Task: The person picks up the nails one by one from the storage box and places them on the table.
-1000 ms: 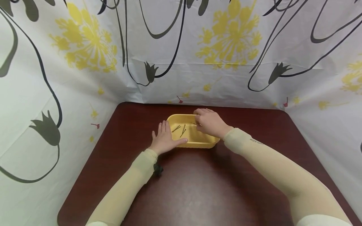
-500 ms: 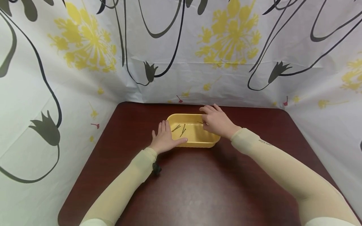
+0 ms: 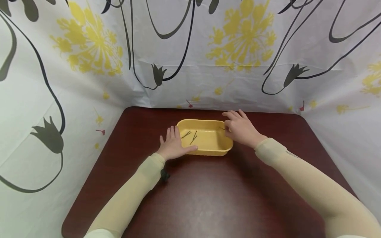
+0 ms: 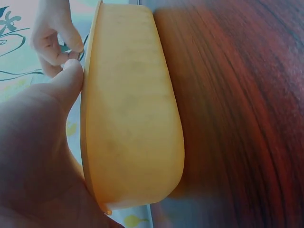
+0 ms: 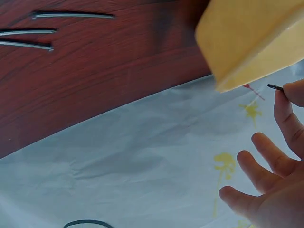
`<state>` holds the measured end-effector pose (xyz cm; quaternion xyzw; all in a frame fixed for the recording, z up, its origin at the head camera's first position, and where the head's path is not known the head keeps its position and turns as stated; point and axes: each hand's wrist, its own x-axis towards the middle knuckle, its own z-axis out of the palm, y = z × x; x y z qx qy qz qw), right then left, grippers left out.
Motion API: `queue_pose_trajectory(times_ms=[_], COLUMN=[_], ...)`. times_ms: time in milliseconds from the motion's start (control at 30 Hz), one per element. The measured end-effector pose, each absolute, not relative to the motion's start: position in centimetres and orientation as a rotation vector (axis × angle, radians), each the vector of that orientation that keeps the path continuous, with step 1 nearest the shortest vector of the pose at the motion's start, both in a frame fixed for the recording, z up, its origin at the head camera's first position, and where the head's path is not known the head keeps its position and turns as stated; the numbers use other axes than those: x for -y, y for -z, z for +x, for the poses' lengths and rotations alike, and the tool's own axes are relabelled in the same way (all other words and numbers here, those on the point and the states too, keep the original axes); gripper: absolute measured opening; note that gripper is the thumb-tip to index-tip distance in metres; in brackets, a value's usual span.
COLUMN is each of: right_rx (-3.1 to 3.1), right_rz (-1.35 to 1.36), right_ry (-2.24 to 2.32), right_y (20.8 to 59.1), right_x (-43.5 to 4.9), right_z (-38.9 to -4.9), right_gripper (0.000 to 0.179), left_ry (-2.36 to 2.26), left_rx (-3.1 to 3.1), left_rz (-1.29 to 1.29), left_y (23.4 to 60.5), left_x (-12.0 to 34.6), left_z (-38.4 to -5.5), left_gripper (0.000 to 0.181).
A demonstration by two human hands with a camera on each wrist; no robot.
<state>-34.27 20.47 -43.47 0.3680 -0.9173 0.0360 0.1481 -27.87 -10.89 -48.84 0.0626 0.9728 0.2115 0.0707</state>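
Observation:
A yellow plastic tub [image 3: 208, 153] stands toward the back of the table. My left hand [image 3: 172, 145] rests against its left end with straight fingers, the thumb lying along the front rim. Over the tub's right end, my right hand [image 3: 242, 130] pinches a thin dark nail [image 5: 274, 87] between thumb and index finger, the other fingers spread loosely. Part of the nail is hidden by the fingertips. Several more nails [image 3: 193, 138] lie on the tub's floor at the left. In the right wrist view, loose nails [image 5: 73, 15] lie on the table, hidden from the head view.
The dark red-brown table [image 3: 190, 198] has rounded corners. A white cloth [image 3: 184, 96] with yellow flowers and grey stems hangs close behind it and at both sides. A small dark object [image 3: 164, 174] sits at the left wrist.
My right hand has moved rightward across the tub, from over its middle to its right end, still pinching the nail. My left hand and the tub have stayed nearly in place.

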Motion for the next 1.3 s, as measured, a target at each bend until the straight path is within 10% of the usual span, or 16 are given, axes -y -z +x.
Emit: queue_pose_trajectory(times_ms=[1300], right_rx=[2.858], right_rz=[0.834], right_ry=[0.022], right_y=[49.1], right_x=[-32.2], right_z=[-31.7], right_gripper=[0.025], left_ry=[-0.688], left_rx=[-2.937], left_rz=[0.177], left_y=[48.8], left_x=[10.7], left_z=[-27.9], left_gripper=[0.144])
